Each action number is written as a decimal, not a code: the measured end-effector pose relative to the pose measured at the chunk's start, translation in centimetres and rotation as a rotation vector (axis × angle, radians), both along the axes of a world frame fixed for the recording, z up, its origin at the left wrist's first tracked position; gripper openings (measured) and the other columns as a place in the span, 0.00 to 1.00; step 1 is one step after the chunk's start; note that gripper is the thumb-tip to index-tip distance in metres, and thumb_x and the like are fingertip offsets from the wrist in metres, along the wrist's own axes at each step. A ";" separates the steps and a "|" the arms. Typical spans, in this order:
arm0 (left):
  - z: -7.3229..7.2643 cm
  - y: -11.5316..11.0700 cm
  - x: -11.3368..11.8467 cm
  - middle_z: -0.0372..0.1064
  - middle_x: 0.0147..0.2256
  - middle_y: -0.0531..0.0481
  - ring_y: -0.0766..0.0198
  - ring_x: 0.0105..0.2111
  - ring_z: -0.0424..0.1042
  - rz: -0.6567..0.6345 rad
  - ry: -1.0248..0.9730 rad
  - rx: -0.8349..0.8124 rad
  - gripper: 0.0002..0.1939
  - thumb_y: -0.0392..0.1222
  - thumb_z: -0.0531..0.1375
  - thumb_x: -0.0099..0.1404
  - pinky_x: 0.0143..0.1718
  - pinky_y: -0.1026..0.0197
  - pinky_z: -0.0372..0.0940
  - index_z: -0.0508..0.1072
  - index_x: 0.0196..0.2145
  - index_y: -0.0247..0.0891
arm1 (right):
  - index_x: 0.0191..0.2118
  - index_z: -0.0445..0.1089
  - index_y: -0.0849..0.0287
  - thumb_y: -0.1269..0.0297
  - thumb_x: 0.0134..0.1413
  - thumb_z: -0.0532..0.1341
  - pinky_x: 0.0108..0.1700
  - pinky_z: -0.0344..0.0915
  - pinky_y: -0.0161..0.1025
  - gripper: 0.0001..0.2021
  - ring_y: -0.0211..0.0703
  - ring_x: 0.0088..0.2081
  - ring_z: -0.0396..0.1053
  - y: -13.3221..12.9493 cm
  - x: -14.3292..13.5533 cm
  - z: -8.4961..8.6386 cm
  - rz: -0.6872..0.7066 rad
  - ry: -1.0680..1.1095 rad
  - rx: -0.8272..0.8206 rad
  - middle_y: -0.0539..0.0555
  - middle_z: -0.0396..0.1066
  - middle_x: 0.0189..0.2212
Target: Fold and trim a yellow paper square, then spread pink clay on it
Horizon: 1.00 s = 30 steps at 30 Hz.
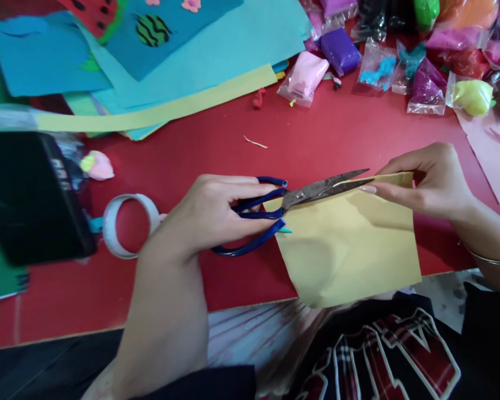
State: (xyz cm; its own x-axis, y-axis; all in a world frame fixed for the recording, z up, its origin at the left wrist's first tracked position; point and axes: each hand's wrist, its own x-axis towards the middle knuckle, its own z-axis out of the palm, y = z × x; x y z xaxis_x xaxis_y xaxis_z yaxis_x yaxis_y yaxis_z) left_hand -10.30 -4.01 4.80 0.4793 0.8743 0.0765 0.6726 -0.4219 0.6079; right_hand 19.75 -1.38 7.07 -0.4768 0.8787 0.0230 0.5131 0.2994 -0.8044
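Observation:
My left hand (216, 214) is wrapped around the blue handles of a pair of scissors (302, 194). The blades point right and sit slightly apart across the upper edge of a yellow paper sheet (358, 244). Between thumb and fingers, my right hand (425, 178) pinches that upper edge just beyond the blade tips, where a narrow strip of the paper shows. The sheet's lower part hangs over the table's front edge.
On the red table (208, 144), a black phone (33, 200) and a white tape roll (131, 225) lie left. Coloured sheets (183, 55) are stacked at the back left. Several bagged clay pieces (306, 78) fill the back right. Pink paper (489, 150) lies at the right.

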 end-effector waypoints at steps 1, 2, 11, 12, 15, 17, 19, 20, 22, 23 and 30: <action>-0.2 0.0 -0.2 0.79 0.32 0.50 0.60 0.27 0.76 0.006 -0.006 0.002 0.19 0.60 0.61 0.57 0.27 0.63 0.68 0.80 0.38 0.46 | 0.22 0.74 0.60 0.51 0.51 0.66 0.20 0.47 0.36 0.17 0.31 0.17 0.51 0.0 0.0 0.0 -0.017 -0.010 0.004 0.48 0.59 0.14; -0.4 0.1 -0.4 0.79 0.33 0.50 0.59 0.28 0.77 0.011 -0.012 0.001 0.18 0.59 0.62 0.57 0.28 0.63 0.69 0.80 0.39 0.46 | 0.20 0.72 0.60 0.52 0.52 0.65 0.19 0.46 0.37 0.18 0.31 0.17 0.49 0.0 0.0 0.0 -0.026 -0.018 0.009 0.47 0.56 0.13; -0.5 0.2 -0.7 0.79 0.34 0.51 0.58 0.30 0.77 0.015 -0.042 -0.039 0.15 0.55 0.64 0.56 0.30 0.63 0.71 0.81 0.38 0.49 | 0.25 0.77 0.59 0.51 0.54 0.64 0.21 0.45 0.37 0.17 0.32 0.19 0.48 0.1 0.2 -0.2 -0.008 0.011 0.042 0.47 0.55 0.15; -0.4 0.2 -0.6 0.79 0.34 0.51 0.59 0.30 0.77 0.015 -0.043 -0.047 0.15 0.55 0.64 0.56 0.30 0.62 0.71 0.81 0.38 0.49 | 0.25 0.77 0.59 0.51 0.54 0.64 0.21 0.45 0.37 0.16 0.32 0.19 0.47 0.1 0.3 -0.2 -0.009 0.016 0.052 0.47 0.55 0.15; -0.1 0.2 -0.4 0.79 0.33 0.51 0.59 0.29 0.77 0.016 -0.043 -0.069 0.15 0.55 0.63 0.57 0.29 0.63 0.70 0.81 0.38 0.48 | 0.26 0.78 0.59 0.53 0.54 0.65 0.20 0.45 0.37 0.15 0.32 0.19 0.47 0.1 0.3 -0.2 -0.012 0.023 0.072 0.47 0.55 0.14; 0.1 0.2 -0.3 0.78 0.30 0.50 0.60 0.26 0.75 0.014 -0.030 -0.088 0.15 0.56 0.63 0.56 0.27 0.63 0.69 0.81 0.37 0.47 | 0.26 0.78 0.59 0.52 0.54 0.65 0.20 0.46 0.36 0.15 0.32 0.19 0.47 0.1 0.3 -0.3 -0.012 0.024 0.074 0.47 0.57 0.14; 0.2 0.3 -0.2 0.77 0.27 0.51 0.61 0.23 0.73 0.015 -0.015 -0.102 0.16 0.57 0.62 0.56 0.24 0.63 0.66 0.81 0.36 0.46 | 0.26 0.78 0.59 0.52 0.53 0.65 0.20 0.46 0.36 0.15 0.32 0.19 0.48 0.1 0.3 -0.3 -0.012 0.023 0.074 0.48 0.59 0.15; 0.2 0.3 -0.2 0.76 0.25 0.51 0.62 0.22 0.72 0.016 -0.010 -0.106 0.16 0.58 0.62 0.56 0.23 0.63 0.65 0.81 0.35 0.46 | 0.26 0.78 0.59 0.52 0.53 0.65 0.20 0.46 0.36 0.16 0.32 0.19 0.48 0.1 0.3 -0.3 -0.012 0.024 0.076 0.48 0.60 0.15; 0.2 0.3 -0.1 0.75 0.25 0.52 0.62 0.22 0.72 0.021 -0.008 -0.111 0.16 0.58 0.62 0.56 0.22 0.63 0.64 0.81 0.34 0.47 | 0.25 0.78 0.59 0.52 0.53 0.65 0.19 0.47 0.36 0.15 0.32 0.19 0.49 0.1 0.3 -0.3 -0.013 0.030 0.081 0.49 0.62 0.15; 0.3 0.3 -0.1 0.76 0.25 0.52 0.62 0.22 0.72 0.025 -0.009 -0.114 0.16 0.58 0.62 0.56 0.23 0.63 0.64 0.81 0.34 0.48 | 0.25 0.78 0.59 0.52 0.53 0.65 0.19 0.47 0.36 0.15 0.32 0.19 0.50 0.1 0.3 -0.3 -0.013 0.033 0.081 0.49 0.62 0.15; 0.8 0.3 0.0 0.77 0.28 0.52 0.60 0.26 0.75 0.030 0.025 -0.166 0.16 0.58 0.62 0.55 0.27 0.62 0.67 0.81 0.33 0.47 | 0.26 0.78 0.58 0.50 0.52 0.65 0.19 0.49 0.36 0.16 0.32 0.18 0.52 0.1 0.2 -0.2 -0.009 0.042 0.056 0.48 0.63 0.16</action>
State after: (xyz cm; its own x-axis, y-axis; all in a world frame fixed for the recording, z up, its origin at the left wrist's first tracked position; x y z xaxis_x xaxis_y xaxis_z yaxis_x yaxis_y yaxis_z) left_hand -10.29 -3.73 5.60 0.4524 0.8880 -0.0822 0.6995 -0.2962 0.6503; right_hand 20.00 -1.24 6.90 -0.4661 0.8800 0.0917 0.4821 0.3395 -0.8076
